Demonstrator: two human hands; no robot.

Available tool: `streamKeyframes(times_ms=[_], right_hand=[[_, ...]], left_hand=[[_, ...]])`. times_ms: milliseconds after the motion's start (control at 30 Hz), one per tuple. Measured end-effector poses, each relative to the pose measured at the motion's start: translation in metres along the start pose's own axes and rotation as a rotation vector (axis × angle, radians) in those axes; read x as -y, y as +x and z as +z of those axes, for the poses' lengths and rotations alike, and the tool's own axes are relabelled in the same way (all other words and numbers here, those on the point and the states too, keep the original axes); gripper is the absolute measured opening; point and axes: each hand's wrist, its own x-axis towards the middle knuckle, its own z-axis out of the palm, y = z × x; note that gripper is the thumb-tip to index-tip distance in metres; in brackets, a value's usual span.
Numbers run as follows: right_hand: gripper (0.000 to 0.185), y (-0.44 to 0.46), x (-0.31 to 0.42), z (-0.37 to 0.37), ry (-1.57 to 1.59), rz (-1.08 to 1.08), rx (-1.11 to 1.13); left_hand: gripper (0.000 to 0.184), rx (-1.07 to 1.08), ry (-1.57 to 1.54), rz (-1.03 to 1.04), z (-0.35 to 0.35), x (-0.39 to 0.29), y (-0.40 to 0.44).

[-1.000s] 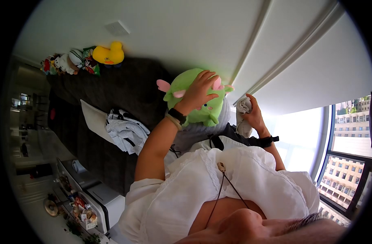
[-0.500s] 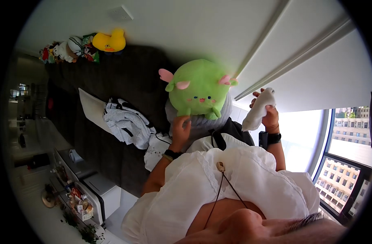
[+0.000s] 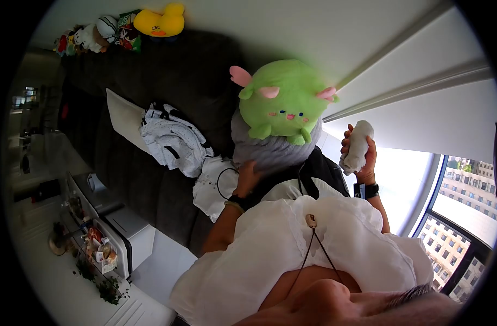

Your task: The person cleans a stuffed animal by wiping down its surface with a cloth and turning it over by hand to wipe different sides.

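Note:
My right hand (image 3: 362, 155) is closed around an off-white, soft-looking roll of fabric (image 3: 361, 140), held upright at the right. My left hand (image 3: 249, 178), a little blurred, is beside the lower edge of a grey fuzzy cushion (image 3: 275, 153); its thumb stands apart from the fingers and nothing shows in it. On the cushion sits a round green plush toy (image 3: 283, 98) with pink wing-like parts and a small embroidered face. Below the cushion, near my lap, lies a black bag or cloth (image 3: 327, 171) with a strap.
A dark sofa (image 3: 167, 70) fills the left side. On it lie a grey patterned garment (image 3: 172, 141), a white pillow (image 3: 121, 117) and a white cloth (image 3: 210, 187). A yellow plush (image 3: 160, 22) and other toys line the top. A window (image 3: 454, 228) is at right.
My left hand has moved down off the green plush toy to the cushion's lower edge. The fabric roll in my right hand has turned more upright. The whole view has shifted slightly.

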Motion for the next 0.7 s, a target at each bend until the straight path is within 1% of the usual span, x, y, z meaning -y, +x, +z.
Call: streamKeyframes(times_ms=[133, 233, 333, 367, 433, 567, 633, 667, 700], right_hand=[[0.073, -0.023, -0.019, -0.005, -0.044, -0.017, -0.049], [0.074, -0.052, -0.038, -0.005, -0.06, -0.057, -0.116], [0.074, -0.085, -0.052, -0.009, -0.052, -0.095, -0.188], [0.073, -0.095, -0.055, -0.014, -0.058, -0.103, -0.191], [0.075, -0.112, -0.056, -0.014, -0.1, -0.141, -0.231], [0.063, -0.126, -0.052, -0.024, -0.158, -0.183, -0.254], [0.075, -0.133, -0.044, -0.022, -0.324, -0.178, -0.263], [0.076, -0.137, -0.039, -0.027, -0.39, -0.174, -0.233], [0.076, -0.151, -0.027, -0.036, -0.38, -0.209, -0.237]], left_hand=[[0.05, 0.012, 0.1, 0.085, -0.005, -0.005, -0.009], [0.043, 0.069, 0.18, 0.07, -0.028, -0.024, -0.005], [0.032, 0.038, 0.305, 0.078, -0.045, -0.029, 0.004], [0.02, -0.02, 0.29, 0.132, -0.052, -0.036, 0.008], [0.017, -0.06, 0.255, 0.2, -0.074, -0.064, 0.018], [0.015, -0.013, 0.02, 0.28, -0.096, -0.142, 0.023], [0.014, 0.026, -0.09, 0.358, -0.088, -0.183, 0.019], [0.014, 0.084, -0.136, 0.392, -0.08, -0.201, 0.017], [0.014, 0.097, -0.132, 0.426, -0.066, -0.217, 0.019]])
